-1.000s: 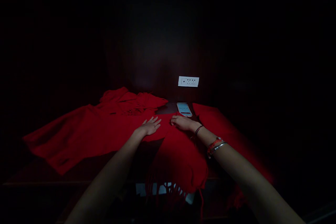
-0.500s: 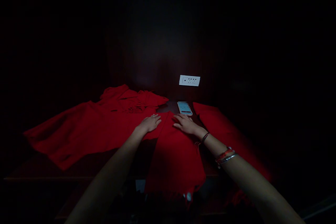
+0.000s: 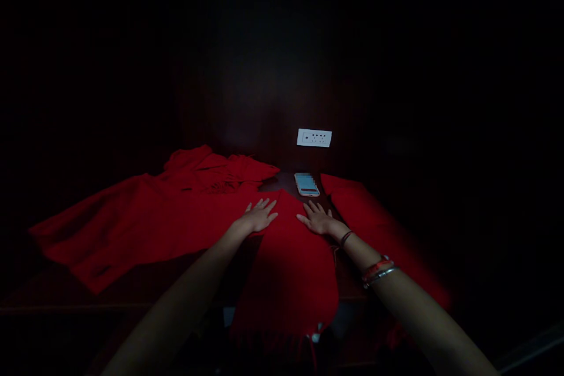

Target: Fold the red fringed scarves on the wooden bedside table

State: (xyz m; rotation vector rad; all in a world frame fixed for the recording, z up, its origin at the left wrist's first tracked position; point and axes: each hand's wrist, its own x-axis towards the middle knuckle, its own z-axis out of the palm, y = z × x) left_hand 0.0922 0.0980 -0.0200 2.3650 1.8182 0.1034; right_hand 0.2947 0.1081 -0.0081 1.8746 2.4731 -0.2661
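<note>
A long red fringed scarf (image 3: 145, 223) lies spread over a dark table (image 3: 66, 299), with one folded end (image 3: 286, 282) hanging over the near edge. My left hand (image 3: 259, 216) lies flat on the scarf with its fingers spread. My right hand (image 3: 318, 218) rests flat on the fold's right side, fingers apart. Both hands hold nothing. Bangles and a dark band circle my right wrist.
A phone (image 3: 306, 184) with a lit screen lies just beyond my hands. A white socket plate (image 3: 314, 138) is on the dark wall behind. More red cloth (image 3: 374, 217) runs along the right. The room is very dark.
Both hands have slid a little toward me and to the right across the scarf, and their fingers have spread flatter. The hanging end has shifted slightly lower and smoother.
</note>
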